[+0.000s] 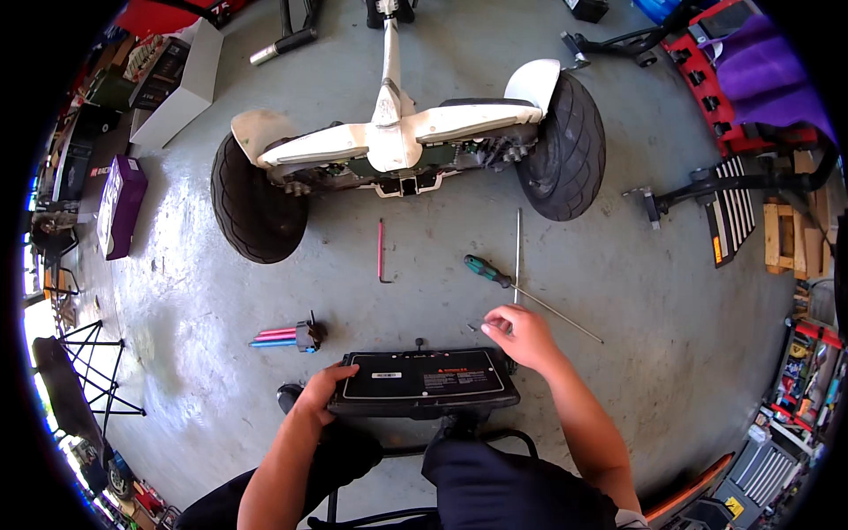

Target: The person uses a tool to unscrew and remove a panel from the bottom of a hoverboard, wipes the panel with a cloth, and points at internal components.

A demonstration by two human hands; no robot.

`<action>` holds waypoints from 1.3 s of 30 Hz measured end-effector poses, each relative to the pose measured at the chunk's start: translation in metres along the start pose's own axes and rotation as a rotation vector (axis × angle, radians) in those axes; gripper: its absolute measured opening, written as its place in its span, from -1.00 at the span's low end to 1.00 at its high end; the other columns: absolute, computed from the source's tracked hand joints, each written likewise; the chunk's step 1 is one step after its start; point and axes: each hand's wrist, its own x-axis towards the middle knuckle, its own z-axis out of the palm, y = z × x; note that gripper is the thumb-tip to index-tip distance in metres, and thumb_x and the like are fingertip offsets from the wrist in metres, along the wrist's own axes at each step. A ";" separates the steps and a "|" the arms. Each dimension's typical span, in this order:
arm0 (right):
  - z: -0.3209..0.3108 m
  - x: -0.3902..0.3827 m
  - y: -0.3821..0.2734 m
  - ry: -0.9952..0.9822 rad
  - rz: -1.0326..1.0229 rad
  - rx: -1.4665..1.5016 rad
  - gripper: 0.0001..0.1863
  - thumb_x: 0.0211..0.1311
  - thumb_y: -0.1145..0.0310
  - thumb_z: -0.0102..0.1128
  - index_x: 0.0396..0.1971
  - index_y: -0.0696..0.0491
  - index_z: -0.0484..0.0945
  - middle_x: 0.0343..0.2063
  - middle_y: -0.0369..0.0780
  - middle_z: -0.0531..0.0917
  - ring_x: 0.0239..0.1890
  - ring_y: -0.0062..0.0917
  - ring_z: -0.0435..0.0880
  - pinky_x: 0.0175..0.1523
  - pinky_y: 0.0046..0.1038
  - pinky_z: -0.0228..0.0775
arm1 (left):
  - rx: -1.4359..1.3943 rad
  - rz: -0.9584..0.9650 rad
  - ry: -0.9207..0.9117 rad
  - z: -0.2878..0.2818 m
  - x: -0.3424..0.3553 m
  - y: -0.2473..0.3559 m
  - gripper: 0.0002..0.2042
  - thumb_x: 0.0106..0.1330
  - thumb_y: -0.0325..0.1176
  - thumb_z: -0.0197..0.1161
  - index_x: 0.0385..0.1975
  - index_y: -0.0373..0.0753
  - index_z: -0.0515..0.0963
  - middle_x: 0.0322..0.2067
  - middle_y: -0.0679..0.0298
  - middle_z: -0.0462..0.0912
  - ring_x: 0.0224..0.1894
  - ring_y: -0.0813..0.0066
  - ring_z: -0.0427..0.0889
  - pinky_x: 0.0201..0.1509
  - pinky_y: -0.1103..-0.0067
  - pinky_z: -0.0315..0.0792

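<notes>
A flat black battery pack (397,405) with a printed label rests across my lap. My left hand (323,393) is closed on its left end, thumb on top. Beyond its right end my right hand (521,337) hovers over the floor, thumb and fingers pinched together; what they hold, if anything, is too small to make out. Tiny dark pieces, perhaps screws, lie by those fingertips. Just beyond lies a green and black screwdriver (488,271), its shaft crossing a long thin metal rod (518,234). A red hex key (381,252) lies farther left.
A white two-wheeled self-balancing scooter (397,146), underside exposed, stands ahead. A holder of coloured hex keys (307,336) sits left of the pack. Around the grey floor are a purple box (122,208), a folding chair frame (95,362), black stands (733,184) and a red tool chest (707,97).
</notes>
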 end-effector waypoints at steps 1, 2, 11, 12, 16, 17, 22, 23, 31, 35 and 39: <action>0.000 -0.009 0.005 -0.026 0.006 0.157 -0.76 0.24 0.25 0.32 -0.22 0.09 0.64 -0.25 -0.22 0.69 -0.25 -0.44 0.69 -0.16 -0.38 0.55 | -0.059 -0.044 0.058 0.001 -0.004 0.004 -0.76 0.40 -0.29 0.14 -0.14 -0.34 0.56 -0.30 0.12 0.72 -0.36 0.32 0.74 -0.28 0.41 0.65; -0.001 -0.019 0.010 -0.052 0.017 0.315 -0.76 0.25 0.24 0.33 -0.20 0.08 0.66 -0.23 -0.24 0.70 -0.24 -0.48 0.69 -0.15 -0.41 0.55 | -0.043 -0.075 0.055 -0.003 -0.007 0.006 -0.77 0.40 -0.27 0.14 -0.19 -0.32 0.56 -0.35 0.13 0.72 -0.43 0.34 0.72 -0.38 0.43 0.62; 0.016 -0.079 0.012 0.056 -0.230 0.278 -0.45 0.01 0.62 0.33 0.10 0.02 0.56 0.08 -0.17 0.60 0.20 -0.27 0.53 0.31 -0.34 0.34 | -0.043 -0.055 -0.005 -0.002 -0.009 0.010 -0.85 0.41 -0.20 0.14 -0.19 -0.10 0.53 -0.43 0.26 0.68 -0.57 0.44 0.63 -0.61 0.54 0.42; 0.018 -0.078 0.011 0.053 -0.255 0.257 -0.46 0.01 0.60 0.34 0.08 0.02 0.57 0.07 -0.17 0.61 0.18 -0.28 0.55 0.29 -0.34 0.36 | -0.058 0.014 0.043 0.002 -0.012 0.007 -0.81 0.40 -0.18 0.15 -0.13 -0.12 0.52 -0.42 0.23 0.67 -0.55 0.41 0.64 -0.58 0.54 0.45; 0.029 -0.066 0.019 0.079 -0.239 0.328 -0.53 0.01 0.48 0.44 0.00 0.04 0.58 -0.02 -0.17 0.66 0.04 -0.31 0.64 0.15 -0.36 0.47 | 0.170 0.390 0.070 0.021 -0.026 0.001 -0.51 0.41 0.07 0.09 0.10 -0.22 0.45 -0.41 0.09 0.63 -0.49 0.26 0.66 -0.44 0.49 0.56; 0.032 -0.062 0.019 0.090 -0.202 0.386 -0.54 0.02 0.43 0.47 -0.02 0.05 0.59 -0.06 -0.17 0.68 -0.01 -0.31 0.67 0.11 -0.37 0.50 | 0.191 0.398 0.049 0.012 -0.018 -0.001 -0.40 0.39 0.17 0.03 0.16 -0.25 0.40 -0.41 0.06 0.62 -0.49 0.23 0.66 -0.41 0.47 0.58; 0.035 -0.035 0.021 0.197 -0.070 0.288 -0.45 0.04 0.15 0.54 -0.04 0.09 0.53 -0.24 -0.15 0.74 -0.18 -0.35 0.74 -0.05 -0.40 0.54 | 0.206 0.266 0.032 -0.010 0.005 0.006 0.10 0.17 0.63 -0.38 0.44 -0.30 -0.08 -0.52 0.00 0.57 -0.52 0.16 0.64 -0.31 0.36 0.59; 0.037 -0.029 0.023 0.194 -0.037 0.356 -0.44 0.05 0.14 0.53 -0.02 0.11 0.51 -0.24 -0.13 0.73 -0.18 -0.36 0.74 -0.05 -0.39 0.54 | 0.234 0.246 0.028 -0.010 0.005 0.009 0.10 0.17 0.63 -0.37 0.45 -0.29 -0.13 -0.53 0.01 0.57 -0.53 0.17 0.64 -0.32 0.37 0.59; 0.042 -0.004 0.034 0.132 0.071 0.341 -0.34 0.04 -0.03 0.50 -0.03 0.18 0.52 -0.20 -0.06 0.70 -0.13 -0.30 0.71 -0.02 -0.37 0.52 | 0.268 0.254 0.180 -0.005 0.024 0.005 -0.08 0.28 0.50 -0.19 0.32 -0.26 0.14 -0.65 0.16 0.53 -0.68 0.33 0.53 -0.56 0.51 0.42; 0.033 0.007 0.021 0.200 -0.023 0.125 -0.33 0.01 -0.03 0.51 -0.09 0.22 0.53 -0.18 -0.01 0.64 -0.09 -0.19 0.64 0.00 -0.30 0.48 | 0.335 0.474 0.216 -0.001 0.031 -0.005 -0.33 0.44 0.27 -0.08 0.10 -0.33 0.36 -0.70 0.26 0.47 -0.71 0.51 0.44 -0.62 0.61 0.30; 0.040 0.014 0.036 0.218 -0.018 0.103 -0.31 -0.01 -0.04 0.51 -0.10 0.26 0.51 -0.18 0.02 0.61 -0.08 -0.10 0.61 0.03 -0.23 0.45 | 0.433 0.633 0.234 0.006 0.041 -0.012 -0.41 0.49 0.07 0.02 0.16 -0.43 0.36 -0.69 0.30 0.47 -0.69 0.58 0.41 -0.60 0.64 0.27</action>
